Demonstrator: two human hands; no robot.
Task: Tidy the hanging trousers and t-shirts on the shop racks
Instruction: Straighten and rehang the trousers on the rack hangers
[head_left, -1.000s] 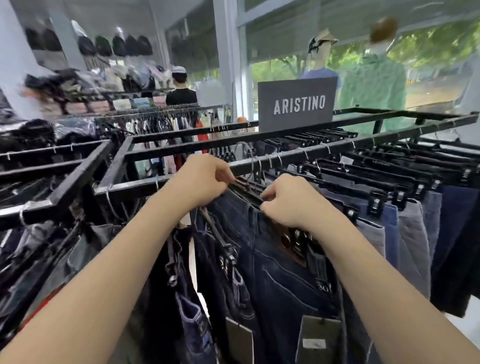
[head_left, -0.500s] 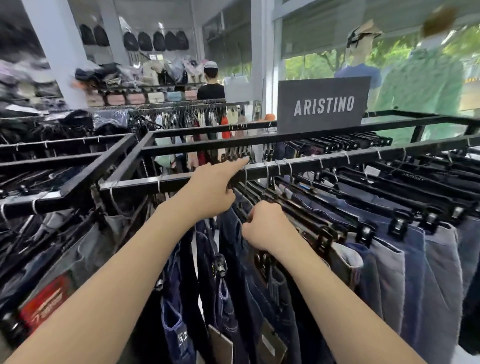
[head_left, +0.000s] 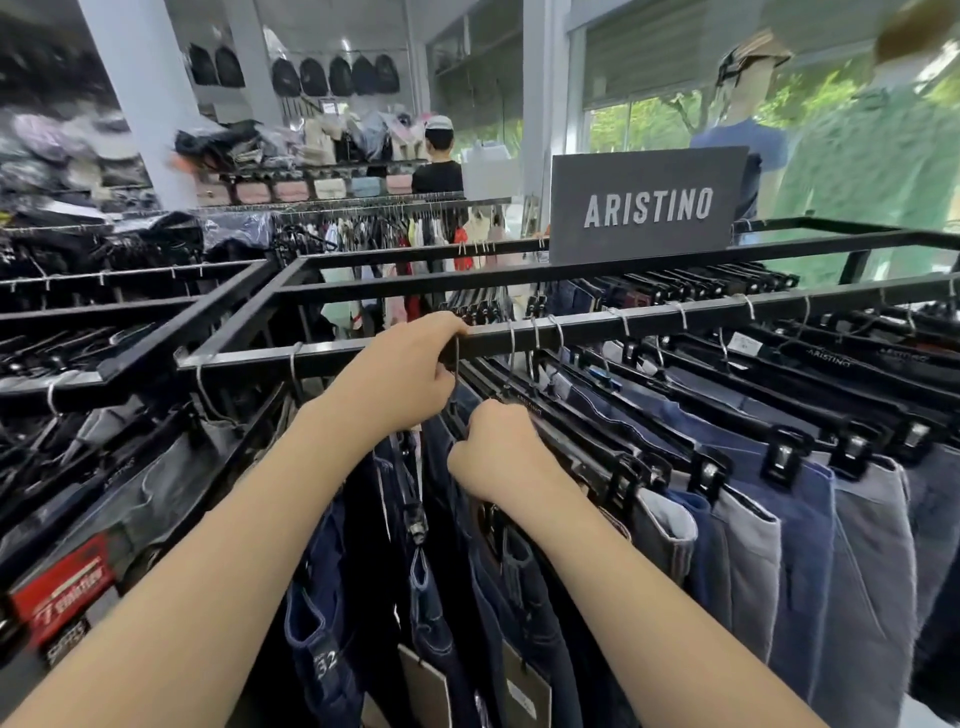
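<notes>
Just shifted up to the rail's (head_left: 675, 318) left end. Pinching the wire hook (head_left: 456, 353) there with the left hand (head_left: 400, 376), gripping the black hanger (head_left: 475, 389) below with the right hand (head_left: 498, 449). Got dark jeans (head_left: 511, 597) dangling underneath, so probably re-hung, spacing left to sort.

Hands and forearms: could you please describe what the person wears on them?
Nothing shows: the left hand and right hand are ungloved, with no rings, watch or bracelet visible, and the left forearm and right forearm are bare, no sleeve in frame.
</notes>
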